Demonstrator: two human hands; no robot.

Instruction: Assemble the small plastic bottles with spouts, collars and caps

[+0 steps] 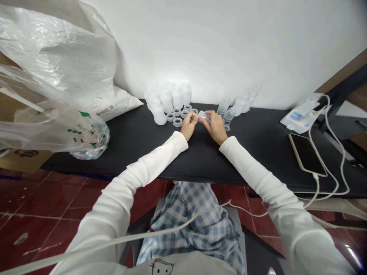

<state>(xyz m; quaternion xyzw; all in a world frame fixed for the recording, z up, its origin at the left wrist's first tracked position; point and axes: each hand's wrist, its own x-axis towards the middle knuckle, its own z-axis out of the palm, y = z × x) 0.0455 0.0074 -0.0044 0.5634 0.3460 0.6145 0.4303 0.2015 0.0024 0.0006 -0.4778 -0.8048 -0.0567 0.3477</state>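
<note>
Both my hands meet over the far middle of the black table [137,145]. My right hand [215,126] is closed round a small clear plastic bottle [204,116] lying sideways. My left hand [189,125] pinches at the bottle's left end, its fingers pressed together. What they pinch is too small to make out. Several clear plastic rings [177,122] lie just left of my hands. Behind them stand several white bottles [168,100]. Right of my hands lie more clear bottles [241,102] against the wall.
A phone [307,154] on a white cable [329,145] lies at the table's right. A white box [301,114] sits behind it. Large plastic bags [51,76] and a white sack [111,104] fill the left. Red tiled floor [34,206] lies below.
</note>
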